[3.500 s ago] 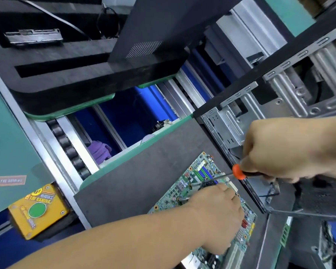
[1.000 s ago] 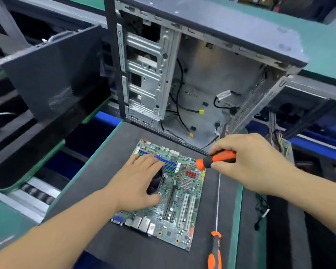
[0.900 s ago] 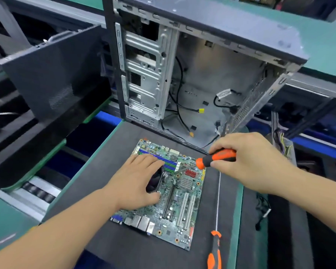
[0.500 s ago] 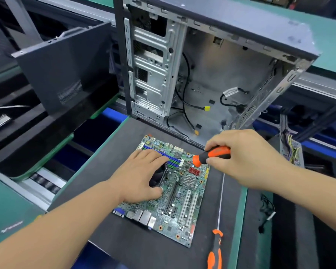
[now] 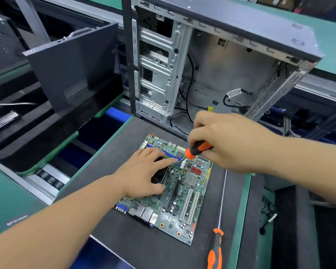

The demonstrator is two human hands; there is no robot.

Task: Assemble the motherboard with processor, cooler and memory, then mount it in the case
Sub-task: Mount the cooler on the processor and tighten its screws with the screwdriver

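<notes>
Right hand (image 5: 227,140) has tilted the screwdriver (image 5: 198,149) steeper over the motherboard (image 5: 182,195).

The open case (image 5: 217,61) blocks the far edge of the worktop (image 5: 113,158), just behind the motherboard (image 5: 180,200). Bare mat lies open along the worktop's left edge and near edge. Toward the right edge, a long screwdriver (image 5: 217,235) lies beside the board, narrowing that strip.

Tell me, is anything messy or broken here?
Nothing looks broken. The motherboard lies flat on the dark mat, slightly askew. A spare long screwdriver lies beside it, and loose cables dangle inside the open case.
</notes>
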